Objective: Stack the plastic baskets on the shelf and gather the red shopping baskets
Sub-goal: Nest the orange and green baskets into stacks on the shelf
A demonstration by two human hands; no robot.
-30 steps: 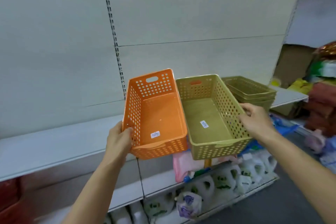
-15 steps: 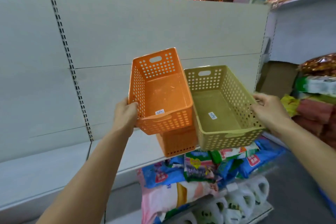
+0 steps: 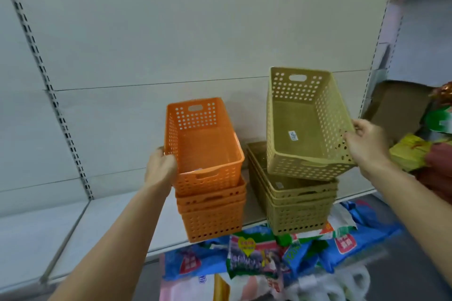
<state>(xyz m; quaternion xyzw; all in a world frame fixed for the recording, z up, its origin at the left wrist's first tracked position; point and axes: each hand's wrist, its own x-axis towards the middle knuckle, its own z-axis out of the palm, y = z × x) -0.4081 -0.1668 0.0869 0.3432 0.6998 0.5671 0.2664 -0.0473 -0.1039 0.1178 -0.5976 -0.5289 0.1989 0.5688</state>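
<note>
The left hand (image 3: pixel 160 168) has its fingers clamped on the left rim of an orange basket (image 3: pixel 204 144), which sits nested on top of the orange stack (image 3: pixel 212 215) on the white shelf (image 3: pixel 110 222). Just beside it stands the olive stack (image 3: pixel 298 210). Above that, tilted and apart from it, an olive basket (image 3: pixel 305 124) hangs with the right hand (image 3: pixel 367 144) gripping its right wall, fingers closed on it.

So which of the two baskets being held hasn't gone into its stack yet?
The olive basket in the right hand: it is tilted in the air above the olive stack, while the orange basket already sits nested in its stack.
</note>
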